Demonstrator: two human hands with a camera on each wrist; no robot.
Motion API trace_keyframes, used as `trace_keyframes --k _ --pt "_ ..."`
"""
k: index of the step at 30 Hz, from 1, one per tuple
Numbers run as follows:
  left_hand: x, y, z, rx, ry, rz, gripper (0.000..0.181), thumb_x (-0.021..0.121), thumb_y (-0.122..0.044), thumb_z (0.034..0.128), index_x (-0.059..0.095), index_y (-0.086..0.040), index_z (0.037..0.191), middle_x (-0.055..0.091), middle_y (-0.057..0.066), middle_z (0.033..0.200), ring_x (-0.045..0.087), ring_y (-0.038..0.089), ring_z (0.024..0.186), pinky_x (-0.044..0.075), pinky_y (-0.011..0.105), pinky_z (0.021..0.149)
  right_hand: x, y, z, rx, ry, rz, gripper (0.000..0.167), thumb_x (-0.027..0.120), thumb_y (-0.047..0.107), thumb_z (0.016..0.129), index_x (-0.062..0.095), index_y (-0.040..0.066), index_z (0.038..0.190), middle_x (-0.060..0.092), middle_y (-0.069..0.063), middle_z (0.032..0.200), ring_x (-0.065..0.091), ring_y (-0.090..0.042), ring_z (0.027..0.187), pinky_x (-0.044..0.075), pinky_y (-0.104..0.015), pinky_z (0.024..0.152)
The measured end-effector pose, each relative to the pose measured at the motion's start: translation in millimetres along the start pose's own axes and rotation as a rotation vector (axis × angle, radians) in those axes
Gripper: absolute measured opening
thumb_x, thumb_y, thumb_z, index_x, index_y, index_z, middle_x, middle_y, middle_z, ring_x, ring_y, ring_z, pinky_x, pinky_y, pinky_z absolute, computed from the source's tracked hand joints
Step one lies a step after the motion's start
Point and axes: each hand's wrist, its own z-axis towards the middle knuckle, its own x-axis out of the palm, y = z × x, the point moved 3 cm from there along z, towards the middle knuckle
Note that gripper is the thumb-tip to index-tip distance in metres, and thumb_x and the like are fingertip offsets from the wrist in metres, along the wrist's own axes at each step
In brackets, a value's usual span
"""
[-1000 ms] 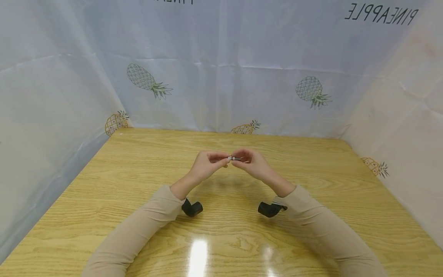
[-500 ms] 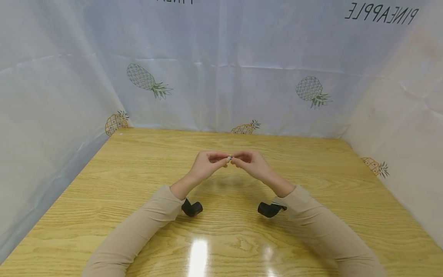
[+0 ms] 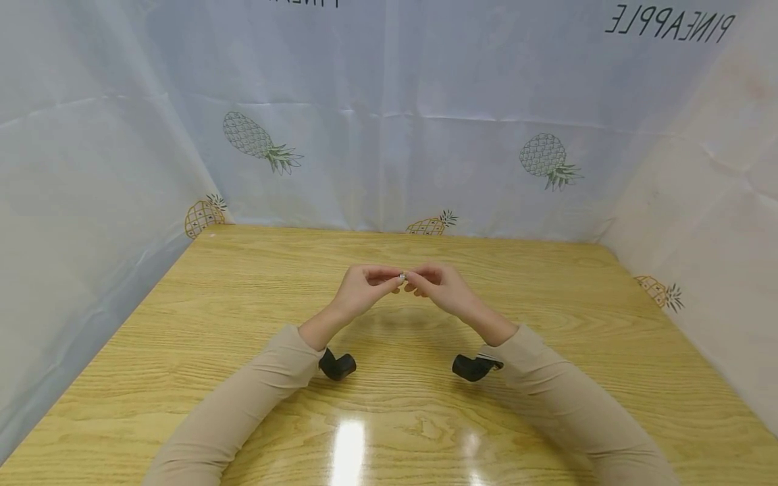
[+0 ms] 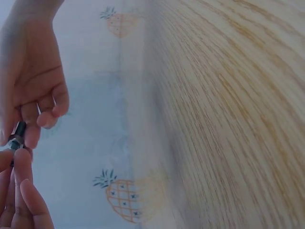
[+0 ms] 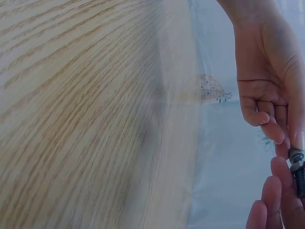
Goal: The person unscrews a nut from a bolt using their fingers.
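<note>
Between both hands, above the tabletop, is a small metal bolt (image 5: 300, 185) with a dark threaded shank and a silvery nut (image 5: 297, 167) on it. My left hand (image 3: 362, 288) pinches the bolt's head end between thumb and fingers. Opposite it, my right hand (image 3: 442, 287) has thumb and index finger round the nut, fingertips close to those of the left. In the head view the fingers hide most of the bolt; only a bright bit shows. In the left wrist view the dark shank (image 4: 20, 128) points towards the right hand's palm.
Below the hands lies a wood-grain table (image 3: 401, 405). White curtains (image 3: 365, 135) printed with pineapples stand behind it and along both sides. A black wrist camera (image 3: 338, 366) sits at the left cuff, another black camera (image 3: 471, 368) at the right.
My right thumb and index finger have closed in on the nut, covering the shank that showed a second ago. Its other fingers have shifted slightly. The left hand keeps its place.
</note>
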Motion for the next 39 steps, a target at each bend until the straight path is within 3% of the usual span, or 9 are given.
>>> trace_keyframes --k 4,8,16,21,24,29,33,39 --pt "0.2 -0.4 0.9 -0.005 -0.011 -0.011 0.025 0.065 -0.019 0.0882 0.07 -0.005 0.108 0.071 0.015 0.104 0.07 0.013 0.082 0.054 0.033 0.087 -0.3 2.3 -0.7 -0.015 -0.039 -0.029 0.027 0.06 0.018 0.092 0.062 0.003 0.115 0.065 -0.017 0.112 0.062 -0.033 0.104 0.053 -0.041 0.087" --pt "0.4 -0.1 1.4 -0.011 -0.014 -0.025 0.025 0.066 -0.018 0.0877 0.07 -0.003 0.108 0.071 0.016 0.102 0.07 0.012 0.081 0.054 0.032 0.086 -0.6 4.9 -1.4 -0.027 -0.063 -0.031 0.032 0.065 0.016 0.088 0.059 0.004 0.118 0.062 -0.018 0.116 0.062 -0.031 0.105 0.054 -0.037 0.085" --pt "0.1 -1.0 -0.4 -0.005 -0.009 -0.011 0.026 0.064 -0.02 0.0888 0.069 -0.004 0.11 0.07 0.015 0.107 0.07 0.016 0.086 0.055 0.032 0.086 0.7 0.6 1.2 -0.016 0.008 0.014 0.034 0.05 0.027 0.097 0.061 0.002 0.118 0.066 -0.021 0.109 0.06 -0.039 0.104 0.049 -0.052 0.091" --pt "0.0 0.9 0.4 -0.007 -0.014 -0.017 0.026 0.065 -0.02 0.0884 0.069 -0.005 0.109 0.071 0.015 0.105 0.07 0.015 0.084 0.054 0.033 0.086 0.1 3.0 -0.5 -0.03 -0.03 -0.028 0.024 0.058 0.016 0.093 0.062 0.003 0.114 0.064 -0.018 0.113 0.062 -0.035 0.104 0.053 -0.042 0.088" --pt "0.3 1.3 0.7 -0.01 -0.015 -0.024 0.026 0.065 -0.019 0.088 0.069 -0.004 0.109 0.071 0.015 0.104 0.07 0.014 0.083 0.055 0.032 0.086 -0.2 4.4 -1.0 -0.034 -0.049 -0.031 0.028 0.063 0.013 0.089 0.06 0.002 0.115 0.062 -0.018 0.116 0.062 -0.031 0.105 0.055 -0.037 0.085" --pt "0.3 0.6 0.8 -0.004 -0.011 -0.023 0.026 0.065 -0.019 0.0883 0.069 -0.004 0.11 0.071 0.016 0.105 0.07 0.015 0.085 0.055 0.032 0.086 0.4 4.3 -0.5 -0.013 -0.011 -0.001 0.038 0.059 0.023 0.092 0.055 0.003 0.124 0.062 -0.018 0.117 0.06 -0.034 0.107 0.052 -0.043 0.089" --pt "-0.2 0.3 0.6 -0.005 -0.012 -0.008 0.026 0.064 -0.02 0.0888 0.069 -0.005 0.11 0.071 0.015 0.106 0.07 0.016 0.085 0.055 0.033 0.086 1.0 3.2 -0.1 0.014 0.02 0.025 0.036 0.048 0.026 0.099 0.059 0.001 0.121 0.065 -0.021 0.11 0.059 -0.039 0.106 0.048 -0.05 0.093" --pt "-0.6 0.8 0.3 -0.002 -0.018 -0.004 0.026 0.065 -0.02 0.0885 0.07 -0.005 0.109 0.071 0.015 0.104 0.07 0.015 0.083 0.054 0.033 0.086 -1.3 2.9 0.2 0.002 -0.043 -0.024 0.027 0.058 0.019 0.093 0.062 0.003 0.114 0.065 -0.017 0.112 0.061 -0.032 0.104 0.053 -0.04 0.088"
